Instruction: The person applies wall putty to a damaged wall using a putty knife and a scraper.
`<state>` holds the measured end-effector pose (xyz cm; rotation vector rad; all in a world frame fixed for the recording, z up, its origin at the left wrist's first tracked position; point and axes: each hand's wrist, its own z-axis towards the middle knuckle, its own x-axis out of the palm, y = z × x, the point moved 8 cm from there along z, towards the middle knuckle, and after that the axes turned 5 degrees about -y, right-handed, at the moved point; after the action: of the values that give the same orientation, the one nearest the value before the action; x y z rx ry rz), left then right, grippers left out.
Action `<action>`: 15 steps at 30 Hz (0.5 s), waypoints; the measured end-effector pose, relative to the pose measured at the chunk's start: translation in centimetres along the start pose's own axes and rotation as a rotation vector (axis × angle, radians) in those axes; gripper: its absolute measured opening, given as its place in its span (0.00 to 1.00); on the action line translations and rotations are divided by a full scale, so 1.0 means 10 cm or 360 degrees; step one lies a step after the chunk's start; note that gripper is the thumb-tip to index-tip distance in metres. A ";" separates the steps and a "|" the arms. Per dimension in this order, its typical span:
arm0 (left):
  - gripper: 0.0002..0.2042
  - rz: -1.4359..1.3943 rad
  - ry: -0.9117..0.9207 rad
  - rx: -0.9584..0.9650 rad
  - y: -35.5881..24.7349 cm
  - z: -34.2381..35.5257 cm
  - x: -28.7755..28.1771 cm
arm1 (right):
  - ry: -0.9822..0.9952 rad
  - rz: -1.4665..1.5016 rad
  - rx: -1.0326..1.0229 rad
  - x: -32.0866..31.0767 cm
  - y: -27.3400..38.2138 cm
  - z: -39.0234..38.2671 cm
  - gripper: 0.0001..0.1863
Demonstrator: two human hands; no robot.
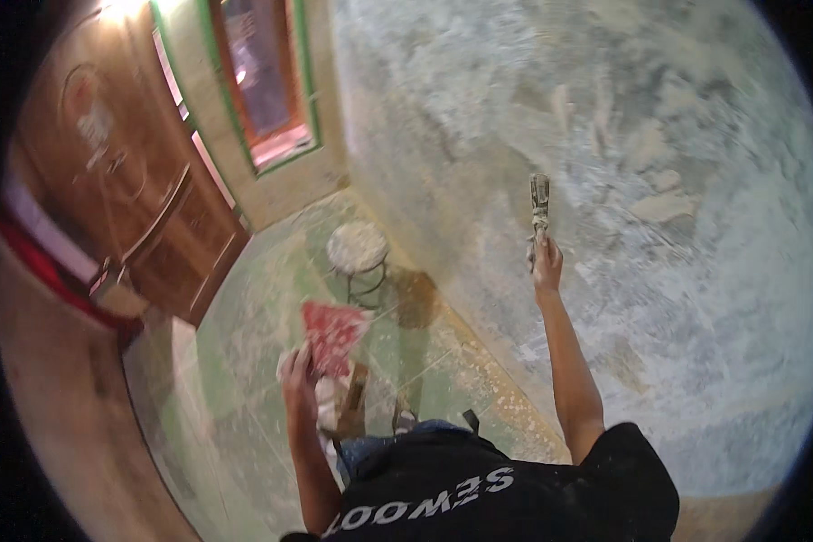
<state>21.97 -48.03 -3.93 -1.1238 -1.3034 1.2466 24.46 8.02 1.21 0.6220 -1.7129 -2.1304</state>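
black shirt [560, 492] | short sleeves [637, 465] | white block lettering [468, 490] | blue lower garment [356, 450]

Brown panelled wooden door [140, 181] at 10 o'clock, a thin looping line marked on its face. Tall, narrow window [260, 68] at 11 o'clock: dark glass, reddish-brown frame, green edging, set in a dull beige wall section [327, 170]. Red curved band [52, 278] at 9 o'clock, material unclear. Round, white-smeared stool [358, 247], thin dark legs, just 10 o'clock of centre, standing on green tiled floor [244, 361], white-specked.
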 end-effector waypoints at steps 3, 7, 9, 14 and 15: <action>0.15 -0.0856 0.0221 -0.0443 0.16 0.28 0.35 | 0.0981 0.0771 0.0377 0.65 0.60 -1.08 0.25; 0.13 -0.0489 0.0496 -0.0489 -0.20 0.44 0.48 | 0.1605 0.0427 -0.0879 1.14 1.35 -2.02 0.18; 0.12 -0.0381 0.0734 -0.0381 -0.32 0.43 0.47 | 0.1931 0.0137 -0.1202 1.52 1.53 -2.50 0.15; 0.13 -0.0657 0.0213 -0.0448 -0.59 0.45 0.08 | 0.1947 0.0082 0.0622 1.63 0.73 -2.92 0.26; 0.12 -0.0642 0.0378 -0.0416 -0.54 0.47 0.00 | 0.1979 0.0076 0.0618 1.66 0.67 -2.98 0.26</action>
<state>17.35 -48.77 1.46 -1.0818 -1.4475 0.6414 26.17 -26.70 0.32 1.5369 -1.2843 -0.8776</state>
